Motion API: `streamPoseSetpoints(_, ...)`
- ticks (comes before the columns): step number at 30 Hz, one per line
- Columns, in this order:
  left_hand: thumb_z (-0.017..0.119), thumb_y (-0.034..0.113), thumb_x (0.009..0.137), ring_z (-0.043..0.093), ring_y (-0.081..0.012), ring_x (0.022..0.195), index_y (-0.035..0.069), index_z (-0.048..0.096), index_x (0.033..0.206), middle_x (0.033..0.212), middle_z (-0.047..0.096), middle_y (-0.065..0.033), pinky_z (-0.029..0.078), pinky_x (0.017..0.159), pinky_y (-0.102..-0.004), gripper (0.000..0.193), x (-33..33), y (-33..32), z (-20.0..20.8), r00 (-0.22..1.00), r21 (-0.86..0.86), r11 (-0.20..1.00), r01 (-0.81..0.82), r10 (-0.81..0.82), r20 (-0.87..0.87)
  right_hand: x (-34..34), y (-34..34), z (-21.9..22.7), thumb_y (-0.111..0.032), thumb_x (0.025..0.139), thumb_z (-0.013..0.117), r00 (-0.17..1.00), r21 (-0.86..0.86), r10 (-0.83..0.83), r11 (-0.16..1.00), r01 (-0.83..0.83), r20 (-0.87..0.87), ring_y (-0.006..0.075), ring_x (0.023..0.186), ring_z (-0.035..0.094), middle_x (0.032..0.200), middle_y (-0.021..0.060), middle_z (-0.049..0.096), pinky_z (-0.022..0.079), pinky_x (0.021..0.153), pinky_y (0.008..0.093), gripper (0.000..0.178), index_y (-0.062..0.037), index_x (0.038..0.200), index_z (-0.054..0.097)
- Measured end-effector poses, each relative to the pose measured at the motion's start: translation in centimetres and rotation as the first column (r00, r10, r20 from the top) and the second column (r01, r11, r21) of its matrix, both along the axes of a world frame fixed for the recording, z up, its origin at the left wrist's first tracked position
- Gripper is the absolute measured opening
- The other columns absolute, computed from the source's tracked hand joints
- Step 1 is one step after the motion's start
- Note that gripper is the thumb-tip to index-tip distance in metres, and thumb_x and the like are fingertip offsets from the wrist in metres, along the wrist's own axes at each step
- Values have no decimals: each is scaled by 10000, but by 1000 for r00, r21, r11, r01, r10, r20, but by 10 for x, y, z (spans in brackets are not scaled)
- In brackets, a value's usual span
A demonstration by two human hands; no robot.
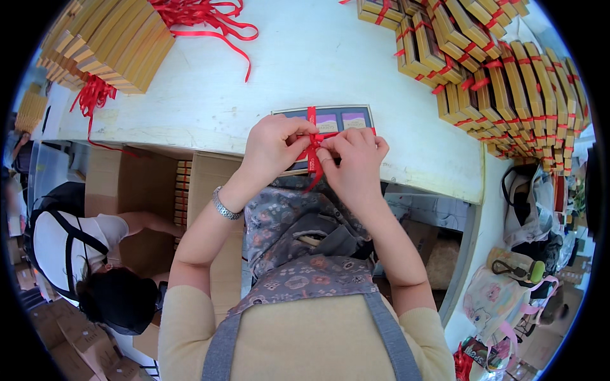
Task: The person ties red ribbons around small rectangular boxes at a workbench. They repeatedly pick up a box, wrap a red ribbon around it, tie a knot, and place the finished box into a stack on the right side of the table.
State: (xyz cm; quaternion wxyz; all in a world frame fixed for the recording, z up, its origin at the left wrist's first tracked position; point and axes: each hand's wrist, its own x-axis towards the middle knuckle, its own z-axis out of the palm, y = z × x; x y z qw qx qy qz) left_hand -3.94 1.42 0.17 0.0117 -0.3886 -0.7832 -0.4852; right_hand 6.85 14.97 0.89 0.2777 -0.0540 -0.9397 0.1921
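Note:
A flat gift box (363, 116) with a dark inside and purple-and-white packets lies at the table's near edge, in front of my body. Red ribbon (312, 113) crosses it lengthwise and sideways, meeting in a knot or loop between my hands. My left hand (274, 143) pinches the ribbon on the left of the crossing, thumb and forefinger together. On the other side, my right hand (353, 160) grips the ribbon close to the crossing with bent fingers. A loose ribbon end (314, 182) hangs over the box's near edge. My fingers partly hide the crossing.
Stacked gold boxes (121, 44) and loose red ribbons (203, 16) lie at the far left. Many ribboned boxes (521, 82) are piled at the right. At lower left, a person (82, 247) reaches into a cardboard carton (143, 184). Bags (495, 295) hang right of the table.

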Motion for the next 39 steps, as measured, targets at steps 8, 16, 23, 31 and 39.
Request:
streamPoseSetpoints(8, 709, 8, 785, 606, -159, 640, 23, 600, 978, 708, 645, -47, 486, 630, -261, 223, -2, -1, 10, 991, -80, 993, 82, -73, 111, -47, 43, 21, -71, 739, 703, 898, -438, 440, 809, -392, 10, 266, 921, 568, 902, 36, 642, 407, 871, 382, 123, -107, 856, 689)
streamPoseSetpoints(16, 740, 44, 788, 639, -132, 614, 37, 529, 1053, 787, 705, -59, 511, 575, -253, 339, 14, -5, 12, 997, -94, 993, -69, 72, 21, -46, 55, 17, -27, 746, 740, 826, -464, 546, 772, -434, 136, 169, 750, 549, 715, 20, 625, 438, 713, 298, 158, -75, 889, 693)
streamPoseSetpoints(23, 747, 27, 773, 654, -137, 650, 37, 560, 993, 787, 689, -56, 528, 584, -255, 288, 15, -2, 10, 994, -57, 994, -93, 89, -63, -52, 54, 9, -34, 717, 729, 833, -430, 547, 773, -467, 79, 172, 707, 544, 707, 16, 634, 431, 698, 303, 135, -81, 833, 680)
streamPoseSetpoints(31, 720, -10, 778, 627, -203, 840, 15, 577, 978, 871, 610, -90, 546, 678, -279, 247, 5, -7, -4, 999, -7, 999, -32, 33, 37, -45, 28, 5, -79, 704, 702, 962, -345, 271, 907, -240, 42, 227, 736, 577, 716, 3, 647, 413, 771, 366, 85, -113, 756, 643)
streamPoseSetpoints(39, 631, -1, 819, 576, -288, 896, 24, 606, 1037, 926, 612, -86, 487, 818, -375, 220, 27, 9, 5, 974, -83, 971, -224, 220, -56, -38, 24, -3, -48, 689, 714, 981, -261, 193, 946, -194, -28, 226, 781, 585, 765, 13, 654, 421, 765, 359, 117, -103, 750, 630)
